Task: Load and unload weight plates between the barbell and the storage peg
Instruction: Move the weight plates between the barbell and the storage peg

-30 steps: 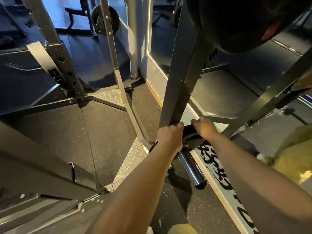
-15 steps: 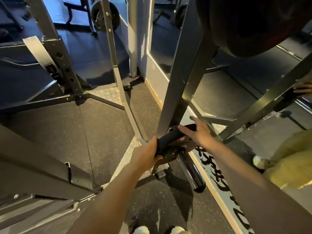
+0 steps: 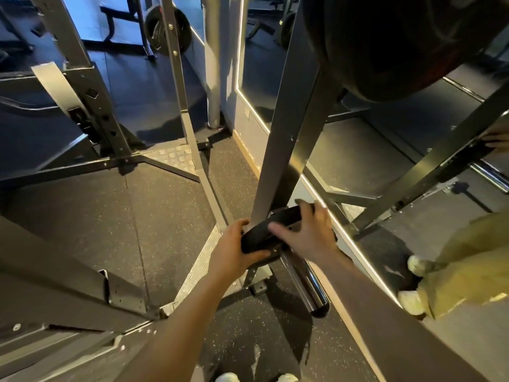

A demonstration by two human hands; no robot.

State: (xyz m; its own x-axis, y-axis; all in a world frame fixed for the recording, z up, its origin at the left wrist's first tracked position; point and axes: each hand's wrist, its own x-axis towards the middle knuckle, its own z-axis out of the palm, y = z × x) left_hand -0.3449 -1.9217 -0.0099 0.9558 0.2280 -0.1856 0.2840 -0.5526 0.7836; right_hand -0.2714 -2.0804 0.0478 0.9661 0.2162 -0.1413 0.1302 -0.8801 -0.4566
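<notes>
Two hands I watch clamped on one black weight plate, left hand at eight o'clock, right hand at two, chrome storage peg just below.

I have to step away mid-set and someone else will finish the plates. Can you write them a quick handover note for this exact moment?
Left hand: grips the near rim of the small black plate.
Right hand: fingers spread over the plate's far rim, holding it.
The plate sits low at the rack upright, at the inner end of the chrome storage peg; whether it is fully seated I cannot tell.
A large plate hangs overhead, top right.
Left: confirm this plate's seating, then handle the remaining plates.
</notes>
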